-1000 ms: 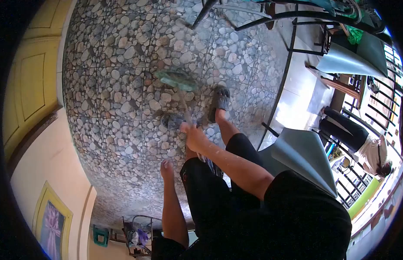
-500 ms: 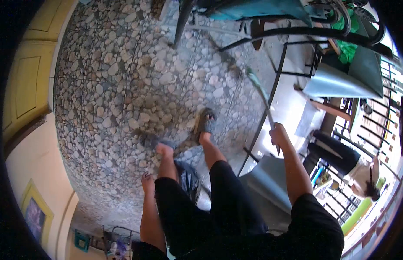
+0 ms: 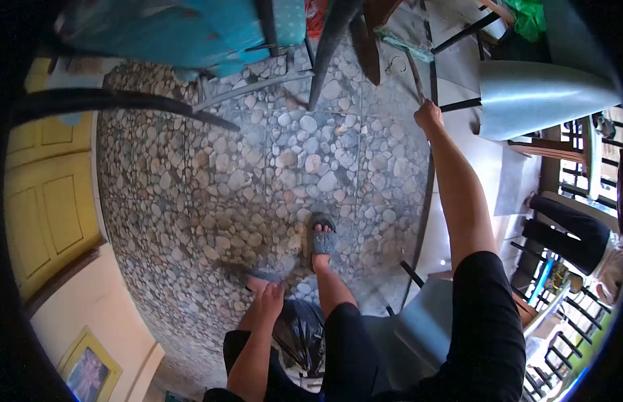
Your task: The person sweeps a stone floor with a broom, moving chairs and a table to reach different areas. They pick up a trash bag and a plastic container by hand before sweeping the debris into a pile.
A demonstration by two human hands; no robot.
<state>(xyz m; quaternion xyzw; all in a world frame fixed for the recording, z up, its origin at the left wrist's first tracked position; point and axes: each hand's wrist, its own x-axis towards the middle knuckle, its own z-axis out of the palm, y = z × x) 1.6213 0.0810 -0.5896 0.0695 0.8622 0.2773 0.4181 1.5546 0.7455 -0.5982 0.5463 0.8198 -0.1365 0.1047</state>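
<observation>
My right hand (image 3: 429,114) is stretched forward and shut on the thin handle of a broom (image 3: 413,74). Its greenish head (image 3: 404,41) lies on the floor under dark furniture legs. My left hand (image 3: 270,298) hangs low by my thigh, fingers together, right beside a black plastic bag (image 3: 299,333). Whether it grips the bag is unclear. My foot in a grey sandal (image 3: 323,240) stands on the pebble-pattern floor (image 3: 258,174).
A teal cloth-covered table (image 3: 191,27) and black metal legs (image 3: 328,50) stand ahead. Silver chairs (image 3: 539,94) are at the right, with one (image 3: 425,321) close to my leg. Another person in black trousers (image 3: 569,231) sits far right. Yellow doors (image 3: 43,208) are on the left.
My right hand has swung the broom from in front of my feet out to the right and forward, under the furniture. My view moved toward the table. The left hand came in beside the bag.
</observation>
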